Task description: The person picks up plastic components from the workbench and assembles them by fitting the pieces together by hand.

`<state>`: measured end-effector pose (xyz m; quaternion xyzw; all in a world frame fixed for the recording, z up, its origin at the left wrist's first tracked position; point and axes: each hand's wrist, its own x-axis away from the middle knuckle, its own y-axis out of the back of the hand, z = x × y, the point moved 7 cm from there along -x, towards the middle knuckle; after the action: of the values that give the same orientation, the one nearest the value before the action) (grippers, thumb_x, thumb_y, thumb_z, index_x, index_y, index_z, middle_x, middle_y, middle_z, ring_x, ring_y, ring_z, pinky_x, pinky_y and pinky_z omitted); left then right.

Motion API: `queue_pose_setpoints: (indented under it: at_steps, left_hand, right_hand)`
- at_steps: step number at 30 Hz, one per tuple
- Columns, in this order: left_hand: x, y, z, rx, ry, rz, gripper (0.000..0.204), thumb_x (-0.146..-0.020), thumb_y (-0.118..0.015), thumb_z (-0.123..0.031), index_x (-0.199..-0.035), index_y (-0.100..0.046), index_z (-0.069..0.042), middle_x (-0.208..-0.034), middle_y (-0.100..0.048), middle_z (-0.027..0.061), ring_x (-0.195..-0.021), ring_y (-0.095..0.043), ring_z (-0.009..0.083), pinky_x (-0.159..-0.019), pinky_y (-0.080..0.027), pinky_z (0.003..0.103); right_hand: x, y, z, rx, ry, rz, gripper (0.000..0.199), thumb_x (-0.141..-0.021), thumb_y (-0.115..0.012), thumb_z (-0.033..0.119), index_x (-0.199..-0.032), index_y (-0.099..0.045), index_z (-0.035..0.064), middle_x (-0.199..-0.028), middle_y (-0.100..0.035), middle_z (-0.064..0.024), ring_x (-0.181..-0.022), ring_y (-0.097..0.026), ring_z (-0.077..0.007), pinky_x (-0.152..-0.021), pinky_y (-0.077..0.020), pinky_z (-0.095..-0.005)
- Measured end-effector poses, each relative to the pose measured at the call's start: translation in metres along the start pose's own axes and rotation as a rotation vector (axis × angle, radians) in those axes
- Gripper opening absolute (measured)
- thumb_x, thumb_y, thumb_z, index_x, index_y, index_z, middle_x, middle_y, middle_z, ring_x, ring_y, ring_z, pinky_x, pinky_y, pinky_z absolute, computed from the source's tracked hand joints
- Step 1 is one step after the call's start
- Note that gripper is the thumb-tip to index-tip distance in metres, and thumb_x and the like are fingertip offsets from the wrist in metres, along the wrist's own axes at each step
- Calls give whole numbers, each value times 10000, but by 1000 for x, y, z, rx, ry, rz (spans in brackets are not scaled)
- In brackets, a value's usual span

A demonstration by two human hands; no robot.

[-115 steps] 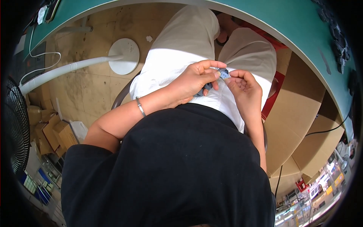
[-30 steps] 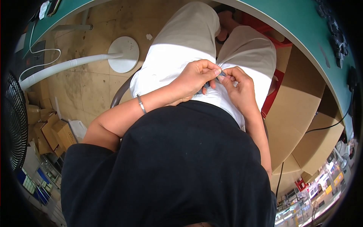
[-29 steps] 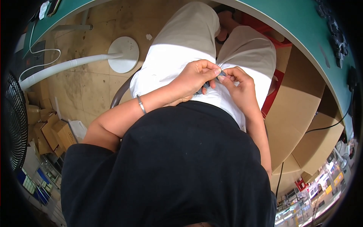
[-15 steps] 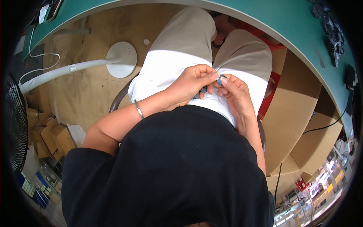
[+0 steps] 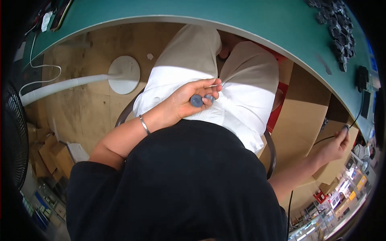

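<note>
Above my lap, my left hand (image 5: pixel 185 95) is turned palm up with its fingers curled. Two small grey-blue round caps show in it: one cap (image 5: pixel 196 100) against the palm, another cap (image 5: pixel 209 97) by the fingertips. Far out to the right, my right hand (image 5: pixel 340 145) reaches over an open cardboard box (image 5: pixel 299 114). Its thumb and fingers pinch a small dark round piece (image 5: pixel 345 127), much like the caps, though it is too small to make out well.
The green table (image 5: pixel 241 14) curves across the front, with a heap of black ring-shaped parts (image 5: pixel 341 34) at its right. On the left stand a black fan (image 5: pixel 16 140) and a white round base (image 5: pixel 124 76) with a pipe. A black cable (image 5: pixel 325 139) crosses the box.
My hands were together over my lap, fingering a small piece. The right has swung out to the right over the box; the left stays and has turned up, showing the caps.
</note>
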<state>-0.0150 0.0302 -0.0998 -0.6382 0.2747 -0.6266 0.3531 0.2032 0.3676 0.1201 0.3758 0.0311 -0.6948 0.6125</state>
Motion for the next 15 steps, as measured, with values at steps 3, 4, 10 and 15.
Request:
queue_pose_setpoints:
  at_steps: [3, 4, 10, 15]
  left_hand:
    - [-2, -1, 2, 95, 29, 49, 222, -951, -594, -172, -1092, -562, -4, -1047, -552, 78, -830, -552, 131, -541, -438, 193]
    - [-4, -2, 1, 108, 33, 62, 227, -954, -586, -172, -1100, -554, -1, -1053, -546, 82, -835, -551, 139, -540, -440, 195]
    - [6, -5, -5, 115, -2, 76, 217, -941, -584, -128, -1103, -554, 13, -1075, -543, 101, -926, -556, 159, -655, -486, 220]
    - [9, -21, -7, 47, -44, 9, 256, -917, -549, -11, -1168, -532, 36, -1125, -545, 126, -1034, -568, 191, -825, -529, 256]
  right_hand:
    - [-49, 38, -78, 267, 13, -85, 221, -901, -678, 215, -929, -683, -4, -746, -639, -30, -682, -574, -95, -649, -462, -234]
    - [-57, 45, -97, 396, 41, -121, 242, -891, -687, 230, -926, -682, -9, -739, -644, -34, -674, -577, -98, -635, -466, -240]
    - [-79, 52, -157, 354, -115, -87, 330, -856, -716, 296, -972, -686, -11, -816, -691, -73, -759, -636, -172, -710, -499, -288]
    - [-127, 70, -214, 592, -14, 222, 397, -862, -710, 265, -1126, -647, -25, -1014, -697, -125, -914, -653, -178, -821, -493, -278]
